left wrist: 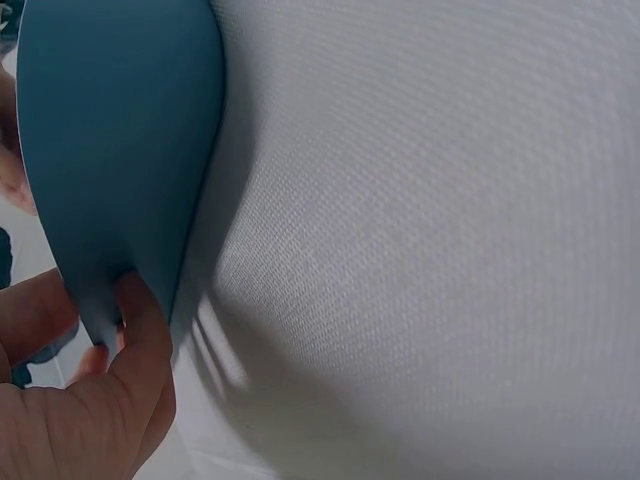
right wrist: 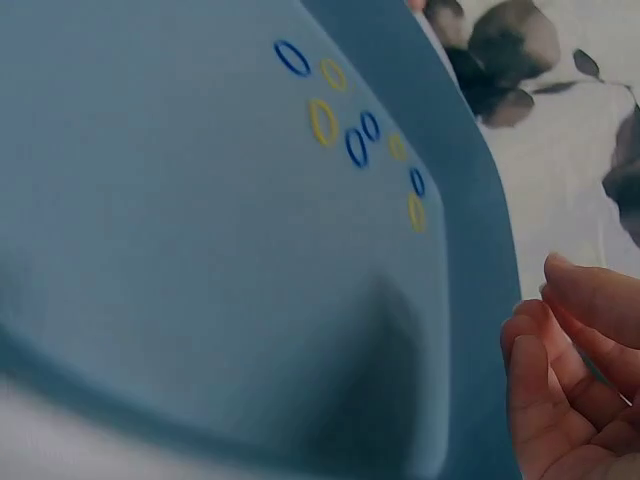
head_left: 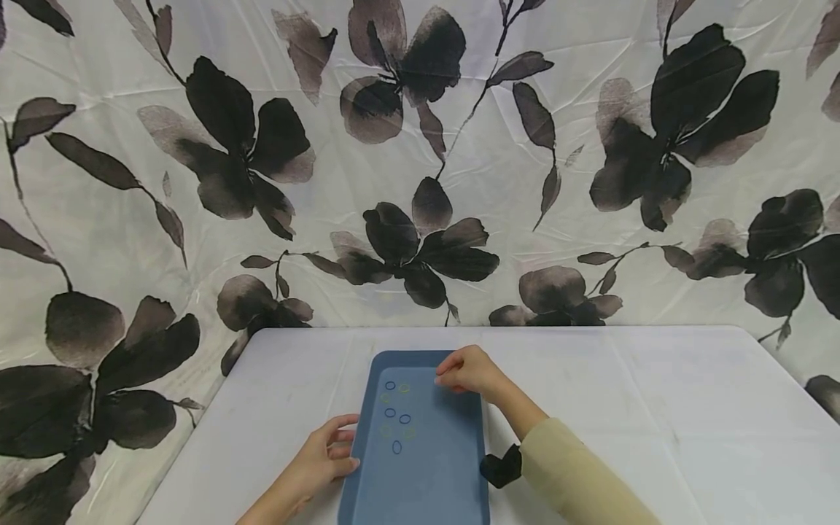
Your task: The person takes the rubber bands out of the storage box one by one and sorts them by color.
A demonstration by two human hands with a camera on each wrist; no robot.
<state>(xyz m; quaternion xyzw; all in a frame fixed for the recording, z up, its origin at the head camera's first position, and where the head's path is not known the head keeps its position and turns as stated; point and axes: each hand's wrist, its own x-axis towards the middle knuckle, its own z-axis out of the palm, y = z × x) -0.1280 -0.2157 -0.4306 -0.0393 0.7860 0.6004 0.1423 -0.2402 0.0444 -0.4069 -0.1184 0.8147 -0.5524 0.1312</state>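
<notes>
A blue rectangular tray (head_left: 426,481) lies on the white table. Several small thin rings, some blue (right wrist: 292,58) and some yellow (right wrist: 323,123), are scattered in its left half, apart from one another. At the tray's left edge my left hand (head_left: 321,456) grips the rim; the left wrist view shows thumb and fingers of the hand (left wrist: 95,400) about that edge. My right hand (head_left: 471,372) hovers over the far right corner, fingers loosely curled. Between the fingertips of this hand (right wrist: 570,370) a small gap shows in the right wrist view, with nothing visible in it.
The white table (head_left: 623,408) extends to both sides of the tray. Behind it hangs a white cloth (head_left: 512,182) with dark flowers. A black object (head_left: 502,467) sits by my right sleeve (head_left: 577,467), beside the tray's right edge.
</notes>
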